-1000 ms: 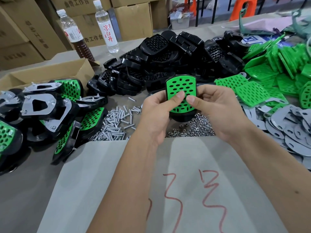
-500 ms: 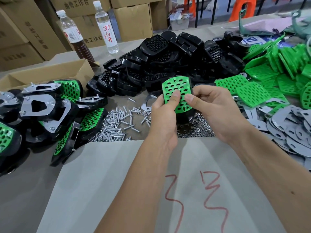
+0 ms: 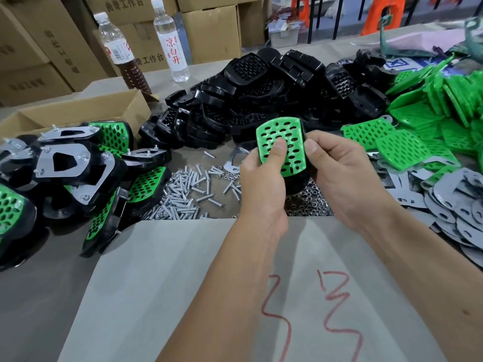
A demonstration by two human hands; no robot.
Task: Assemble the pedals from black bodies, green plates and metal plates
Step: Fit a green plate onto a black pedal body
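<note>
Both my hands hold one pedal above the table's middle: a green perforated plate lying on a black body. My left hand presses its thumb on the plate's face, fingers curled underneath. My right hand grips the right edge, thumb on top. A heap of black bodies lies behind, loose green plates to the right, grey metal plates at the right edge. One metal plate lies just left of my hands.
Finished pedals are piled at the left beside an open cardboard box. Screws and nuts are heaped under my hands. Two bottles stand at the back. A grey sheet with red marks covers the near table.
The pedal has tilted to the left and shifted slightly left in my hands. My left thumb has slid further up onto the green plate.
</note>
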